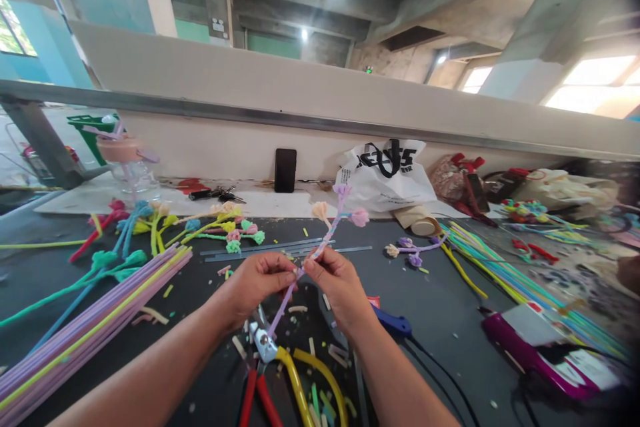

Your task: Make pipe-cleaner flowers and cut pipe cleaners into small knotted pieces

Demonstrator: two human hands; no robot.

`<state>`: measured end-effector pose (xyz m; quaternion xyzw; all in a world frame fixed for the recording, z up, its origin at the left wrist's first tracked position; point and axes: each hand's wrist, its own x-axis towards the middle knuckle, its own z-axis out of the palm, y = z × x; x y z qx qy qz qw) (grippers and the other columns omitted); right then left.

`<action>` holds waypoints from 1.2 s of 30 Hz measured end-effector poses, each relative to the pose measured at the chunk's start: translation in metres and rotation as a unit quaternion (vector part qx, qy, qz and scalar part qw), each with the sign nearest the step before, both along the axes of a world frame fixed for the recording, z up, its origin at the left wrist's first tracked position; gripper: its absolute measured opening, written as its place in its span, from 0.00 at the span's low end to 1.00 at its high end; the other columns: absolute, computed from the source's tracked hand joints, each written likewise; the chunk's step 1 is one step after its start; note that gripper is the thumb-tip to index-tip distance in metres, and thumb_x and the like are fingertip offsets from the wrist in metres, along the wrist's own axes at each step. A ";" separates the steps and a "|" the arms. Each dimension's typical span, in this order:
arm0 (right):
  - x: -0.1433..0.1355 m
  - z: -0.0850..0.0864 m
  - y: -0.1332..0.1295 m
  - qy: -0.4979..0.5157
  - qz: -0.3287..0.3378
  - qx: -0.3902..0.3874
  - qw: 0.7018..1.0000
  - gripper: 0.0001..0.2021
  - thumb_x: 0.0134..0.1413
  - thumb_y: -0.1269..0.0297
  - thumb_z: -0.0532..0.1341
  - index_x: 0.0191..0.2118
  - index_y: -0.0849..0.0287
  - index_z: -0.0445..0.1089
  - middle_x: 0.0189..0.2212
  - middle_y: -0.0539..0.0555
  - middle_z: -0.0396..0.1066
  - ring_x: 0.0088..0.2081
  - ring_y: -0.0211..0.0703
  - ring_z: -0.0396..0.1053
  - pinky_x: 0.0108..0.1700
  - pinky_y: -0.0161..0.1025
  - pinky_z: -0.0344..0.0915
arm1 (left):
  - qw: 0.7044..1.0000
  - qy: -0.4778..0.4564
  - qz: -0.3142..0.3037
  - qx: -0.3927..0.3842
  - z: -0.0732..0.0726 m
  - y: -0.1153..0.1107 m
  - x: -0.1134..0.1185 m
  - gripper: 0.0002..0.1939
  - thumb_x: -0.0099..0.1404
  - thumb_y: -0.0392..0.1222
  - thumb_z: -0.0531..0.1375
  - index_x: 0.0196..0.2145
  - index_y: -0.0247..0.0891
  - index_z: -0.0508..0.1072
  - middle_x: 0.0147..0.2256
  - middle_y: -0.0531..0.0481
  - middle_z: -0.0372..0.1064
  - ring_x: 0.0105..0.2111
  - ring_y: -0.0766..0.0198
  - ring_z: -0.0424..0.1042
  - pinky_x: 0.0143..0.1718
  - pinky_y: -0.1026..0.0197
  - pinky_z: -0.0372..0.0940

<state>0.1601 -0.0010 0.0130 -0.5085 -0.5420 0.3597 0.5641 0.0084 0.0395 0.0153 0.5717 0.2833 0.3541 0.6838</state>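
Between my two hands stands a pipe-cleaner flower stem (329, 235), twisted from purple and other pastel strands. It carries a peach, a purple and a pink bloom (359, 217) at its top. My left hand (263, 283) pinches the lower stem, and my right hand (334, 280) grips it just above, thumb and fingers pressed together. A purple tail slants down below the fingers. Under it lie yellow-handled cutters (267, 343) and red-handled pliers (255, 390). Another purple branch with small blooms (417, 249) rests to the right.
Bundled pipe cleaners (100, 320) lie at left, others (505, 273) at right. Finished coloured flowers (220, 227) sit behind my left hand. A blue-handled corded tool (393, 321), a purple device (545, 353), a phone (285, 170) and a white bag (390, 180) stand around; offcuts are scattered about.
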 end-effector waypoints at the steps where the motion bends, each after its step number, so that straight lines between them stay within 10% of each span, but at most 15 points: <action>1: 0.000 0.001 0.000 -0.025 0.000 -0.005 1.000 0.08 0.45 0.62 0.61 0.25 0.61 0.65 0.22 0.47 0.62 0.27 0.35 0.58 0.32 0.32 0.56 | 1.000 0.006 0.008 0.006 0.001 0.000 0.000 0.10 0.49 0.44 0.65 0.24 0.33 0.73 0.19 0.52 0.67 0.20 0.69 0.63 0.24 0.67 0.57; 24: -0.002 0.000 -0.002 0.025 0.028 -0.002 0.999 0.04 0.42 0.65 0.61 0.25 0.61 0.68 0.22 0.48 0.66 0.26 0.36 0.62 0.32 0.33 0.59 | 0.988 -0.034 -0.049 -0.143 0.001 -0.002 -0.003 0.07 0.51 0.40 0.63 0.27 0.33 0.71 0.21 0.51 0.67 0.19 0.71 0.64 0.23 0.68 0.60; 36: -0.001 0.004 -0.002 -0.076 -0.023 -0.006 0.997 0.07 0.42 0.64 0.60 0.21 0.62 0.64 0.20 0.48 0.62 0.26 0.36 0.57 0.31 0.34 0.56 | 0.989 0.066 -0.017 0.132 0.003 0.004 -0.004 0.04 0.51 0.37 0.60 0.27 0.35 0.69 0.21 0.54 0.63 0.22 0.70 0.62 0.23 0.68 0.57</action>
